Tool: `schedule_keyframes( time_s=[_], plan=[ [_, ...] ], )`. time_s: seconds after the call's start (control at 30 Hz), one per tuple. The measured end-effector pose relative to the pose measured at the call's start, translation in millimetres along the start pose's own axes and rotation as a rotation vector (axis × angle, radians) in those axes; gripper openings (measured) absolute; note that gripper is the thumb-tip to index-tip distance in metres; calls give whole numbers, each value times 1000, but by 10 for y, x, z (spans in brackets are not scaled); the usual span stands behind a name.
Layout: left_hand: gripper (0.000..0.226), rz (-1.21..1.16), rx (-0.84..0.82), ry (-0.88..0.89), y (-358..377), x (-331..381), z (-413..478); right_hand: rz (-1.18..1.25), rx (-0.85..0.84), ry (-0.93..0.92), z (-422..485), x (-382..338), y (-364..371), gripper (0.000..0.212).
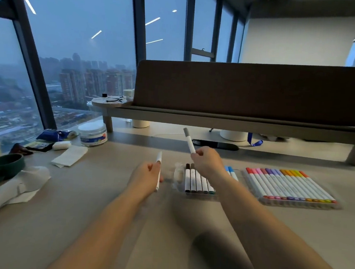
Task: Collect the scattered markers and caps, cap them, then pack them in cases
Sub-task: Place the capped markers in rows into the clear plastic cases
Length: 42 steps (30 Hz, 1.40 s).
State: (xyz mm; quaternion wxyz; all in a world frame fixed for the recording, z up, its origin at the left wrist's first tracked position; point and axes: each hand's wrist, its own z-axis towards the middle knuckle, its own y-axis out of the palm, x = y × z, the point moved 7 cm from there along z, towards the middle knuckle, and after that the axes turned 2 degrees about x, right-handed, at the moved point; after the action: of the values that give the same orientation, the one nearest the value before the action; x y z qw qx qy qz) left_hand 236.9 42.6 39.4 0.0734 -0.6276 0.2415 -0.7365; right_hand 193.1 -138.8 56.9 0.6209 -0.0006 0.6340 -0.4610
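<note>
- Left hand [145, 177], centre of frame: fingers curled round one white marker [159, 160], held nearly upright.
- Right hand [207, 162], just right of it: fingertips pinch one grey-capped marker [189, 140], tilted up-left.
- Two cases: centre case [197, 194], part-filled, below the right hand; right case [298, 203], centre right, holds a full row.

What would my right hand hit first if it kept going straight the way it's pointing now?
Right hand, gripping a grey-capped marker, points forward and leftward over bare desk. The way looks free until the white cup under the shelf, though depth is unclear.
</note>
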Motion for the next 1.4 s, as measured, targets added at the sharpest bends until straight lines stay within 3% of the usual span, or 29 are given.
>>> schedule_keyframes(
  time_s=[0.1, 0.23, 0.33, 0.53, 0.7, 0.8, 1.17, 1.33, 1.4],
  plan=[
    [21, -147, -96, -8, 350, 199, -17, 119, 46, 107, -114, 308, -459, 17],
    [20, -325, -227, -23, 882, 409, -46, 76, 65, 222, -305, 744, -914, 17],
    [24, -384, -219, -13, 1156, 526, -37, 53, 79, 289, -386, 994, -1042, 12],
    [17, -330, -29, 171, 1366, 508, -115, -160, 142, 208, -270, 1170, -987, 12],
    [14, -286, -56, 225, 1430, 489, -110, -333, 94, 120, -229, 1140, -915, 28],
    [14, -296, -56, 220, 1432, 486, -93, -490, 8, 52, -235, 1114, -837, 25],
    [12, -299, -64, 218, 1458, 482, -77, -717, -12, 16, -257, 1022, -760, 10],
    [13, -360, -94, 206, 1469, 474, -87, -672, 70, 3, -312, 1058, -784, 13],
    [12, -366, -116, 216, 1475, 486, -102, -484, 142, 16, -311, 1101, -862, 20]
  ],
)
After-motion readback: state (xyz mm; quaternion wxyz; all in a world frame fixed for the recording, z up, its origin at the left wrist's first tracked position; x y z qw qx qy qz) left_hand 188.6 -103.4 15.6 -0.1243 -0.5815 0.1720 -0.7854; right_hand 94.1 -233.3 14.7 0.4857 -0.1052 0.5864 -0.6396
